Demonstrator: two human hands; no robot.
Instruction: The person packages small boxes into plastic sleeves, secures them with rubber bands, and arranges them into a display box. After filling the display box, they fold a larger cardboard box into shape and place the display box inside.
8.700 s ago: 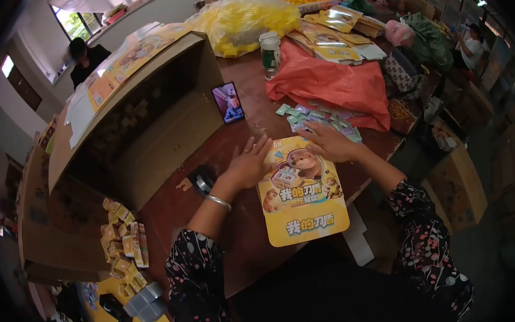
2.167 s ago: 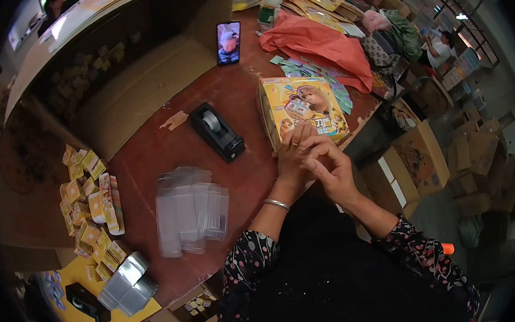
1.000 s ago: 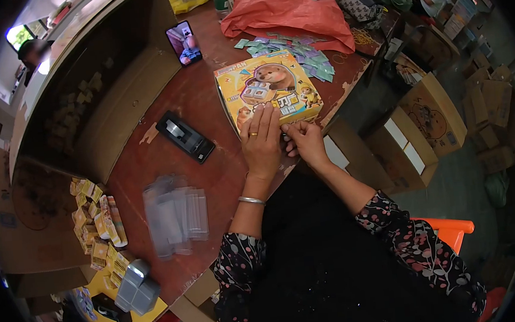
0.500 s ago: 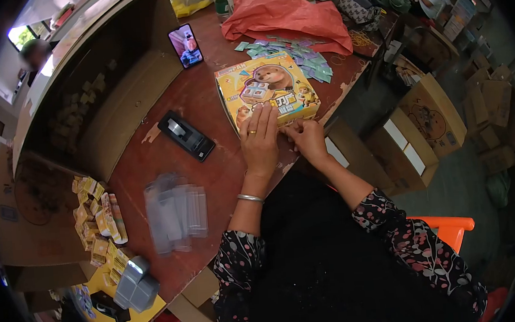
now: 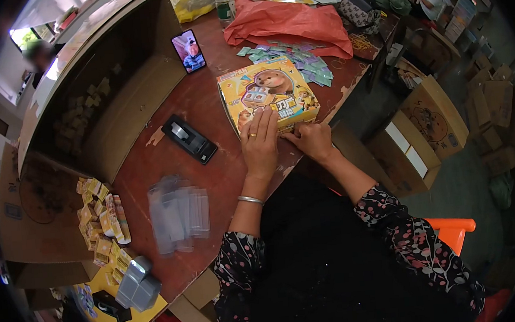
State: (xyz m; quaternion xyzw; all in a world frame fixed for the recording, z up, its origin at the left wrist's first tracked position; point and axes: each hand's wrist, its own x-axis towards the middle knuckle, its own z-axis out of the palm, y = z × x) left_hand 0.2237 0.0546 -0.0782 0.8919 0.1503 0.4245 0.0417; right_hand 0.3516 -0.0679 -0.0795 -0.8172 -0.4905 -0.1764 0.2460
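A yellow printed cardboard box (image 5: 271, 87) with a cartoon animal on its lid lies on the red-brown table, near the table's right edge. My left hand (image 5: 260, 148) rests on the lid's near part, fingers stretched out flat and holding it down. At the box's near side is my right hand (image 5: 312, 140), fingers curled and thumb against the front edge; whatever may be between them is hidden. A black tape dispenser (image 5: 190, 139) lies left of the box. Green and purple sachets (image 5: 314, 69) are spread behind it.
Clear plastic pieces (image 5: 179, 215) lie front left, near a pile of small yellow boxes (image 5: 100, 225). A large open carton (image 5: 137, 98) stands at the left, with a lit phone (image 5: 189, 50) beside it. A red plastic bag (image 5: 289, 25) lies behind; open cartons (image 5: 411, 149) stand right.
The right hand's fingers have curled in more, and its thumb now presses along the box's front edge. The left hand stays flat on the lid. The view has shifted slightly.
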